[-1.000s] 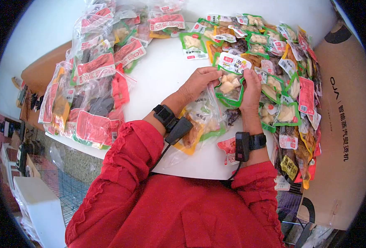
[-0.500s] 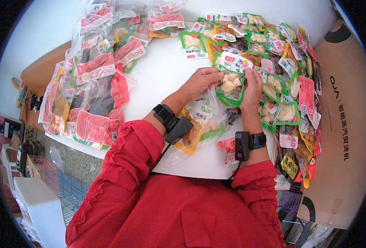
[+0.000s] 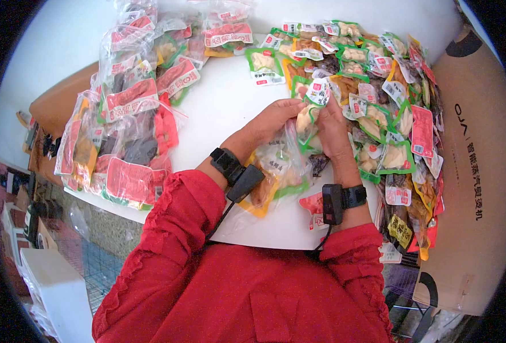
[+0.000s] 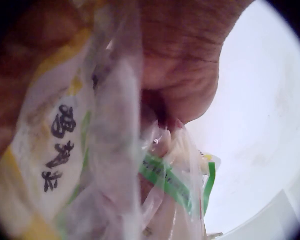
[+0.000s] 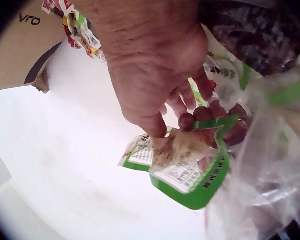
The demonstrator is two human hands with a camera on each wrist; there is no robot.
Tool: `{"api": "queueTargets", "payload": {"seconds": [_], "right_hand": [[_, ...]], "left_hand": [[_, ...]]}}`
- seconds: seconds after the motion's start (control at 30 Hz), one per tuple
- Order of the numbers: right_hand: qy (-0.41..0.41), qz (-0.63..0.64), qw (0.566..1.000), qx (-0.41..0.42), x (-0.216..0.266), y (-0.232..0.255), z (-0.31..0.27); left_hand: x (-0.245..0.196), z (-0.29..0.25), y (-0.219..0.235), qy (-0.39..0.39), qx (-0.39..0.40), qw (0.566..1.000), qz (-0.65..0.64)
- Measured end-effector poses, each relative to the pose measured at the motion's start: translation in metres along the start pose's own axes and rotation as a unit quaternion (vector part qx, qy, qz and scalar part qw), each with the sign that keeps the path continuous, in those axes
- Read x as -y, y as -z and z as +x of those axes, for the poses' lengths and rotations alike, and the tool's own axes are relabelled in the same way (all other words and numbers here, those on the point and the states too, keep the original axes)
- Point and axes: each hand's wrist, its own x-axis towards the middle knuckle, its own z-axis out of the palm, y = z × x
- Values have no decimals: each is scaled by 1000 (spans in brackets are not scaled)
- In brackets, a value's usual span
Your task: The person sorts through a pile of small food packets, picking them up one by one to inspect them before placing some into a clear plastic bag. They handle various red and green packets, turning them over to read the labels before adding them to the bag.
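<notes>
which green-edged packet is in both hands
The white-labelled, green-edged plastic packet of pale chunks, pinched by left hand and right hand; others lie in the right-hand pile or clear plastic bags.

A green-edged clear plastic packet of pale chunks (image 3: 306, 118) is being held up at a tilt, its printed white panel (image 5: 179, 175) curving. Just beside it, a transparent plastic bag (image 3: 291, 137) is enclosing a yellow-edged, black-lettered packet (image 3: 264, 186) and a green-edged one.

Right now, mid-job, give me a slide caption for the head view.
Left hand and right hand hold a green-edged packet over a white table, loose packets heaped to the right.
</notes>
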Motion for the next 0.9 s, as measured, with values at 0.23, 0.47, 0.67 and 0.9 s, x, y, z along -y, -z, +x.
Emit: {"api": "queueTargets", "payload": {"seconds": [0.23, 0.47, 0.67, 0.9], "right_hand": [[-42, 26, 995, 81, 6, 11, 2], [31, 22, 998, -52, 13, 5, 2], [68, -115, 989, -59, 10, 3, 1], [51, -9, 996, -72, 2, 10, 2]], "left_hand": [[1, -2, -2, 20, 15, 998, 54], [-7, -4, -4, -163, -32, 910, 379], [-7, -8, -17, -72, -48, 987, 136], [-16, -13, -18, 0, -62, 981, 184]]}}
